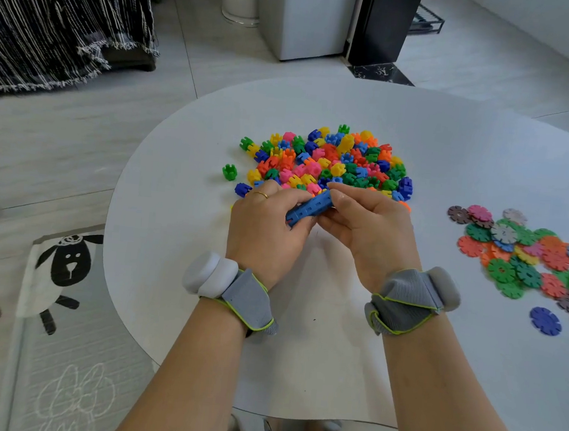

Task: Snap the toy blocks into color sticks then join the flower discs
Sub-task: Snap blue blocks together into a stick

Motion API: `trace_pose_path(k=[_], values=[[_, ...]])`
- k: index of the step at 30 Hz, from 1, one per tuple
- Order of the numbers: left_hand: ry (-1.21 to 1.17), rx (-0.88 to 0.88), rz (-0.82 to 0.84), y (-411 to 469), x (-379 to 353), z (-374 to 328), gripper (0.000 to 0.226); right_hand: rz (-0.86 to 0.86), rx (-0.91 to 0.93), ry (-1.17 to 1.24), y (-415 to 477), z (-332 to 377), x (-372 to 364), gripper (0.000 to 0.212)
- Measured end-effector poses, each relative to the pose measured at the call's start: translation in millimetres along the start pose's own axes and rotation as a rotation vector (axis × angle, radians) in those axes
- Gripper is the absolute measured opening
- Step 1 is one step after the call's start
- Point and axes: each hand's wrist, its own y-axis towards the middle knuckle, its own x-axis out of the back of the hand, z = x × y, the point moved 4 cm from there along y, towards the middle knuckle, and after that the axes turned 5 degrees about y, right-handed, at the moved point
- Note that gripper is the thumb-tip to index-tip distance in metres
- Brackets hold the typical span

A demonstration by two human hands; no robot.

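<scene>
Two forearms in grey wrist straps reach over the white table (179, 226), the left hand (268, 227) and right hand (368, 229) both clamped on a blue stick (309, 208) just before the block pile (329, 160). Uneven pressure could pop it apart. Flower discs (531, 254) lie untouched to the right.

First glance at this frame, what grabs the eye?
The bright pile of toy blocks at the centre of the white table, with a stray green block just off its left edge. In front of it, the left hand and right hand together hold a blue stick of joined blocks. The flower discs lie loosely heaped at the table's right side.
</scene>
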Motion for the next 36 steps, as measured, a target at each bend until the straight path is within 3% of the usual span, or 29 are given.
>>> trace_pose_path(k=[6,9,17,25,33,36], values=[[0.03,0.001,0.001,0,3,4,0.031,0.026,-0.004,-0.104,1,-2,-3,0.02],[0.019,0.081,0.009,2,8,14,0.033,-0.068,0.055,-0.158,4,1,4,0.018],[-0.028,0.133,0.016,3,8,22,0.029,-0.212,0.37,-0.878,11,3,10,0.025],[-0.02,0.077,0.009,3,5,12,0.03,-0.181,0.297,-1.048,11,0,16,0.043],[0.013,0.052,0.021,1,2,7,0.027,-0.183,0.272,-1.083,13,-2,16,0.042],[0.01,0.051,0.027,1,1,5,0.027,-0.181,0.216,-1.084,14,-3,18,0.033]])
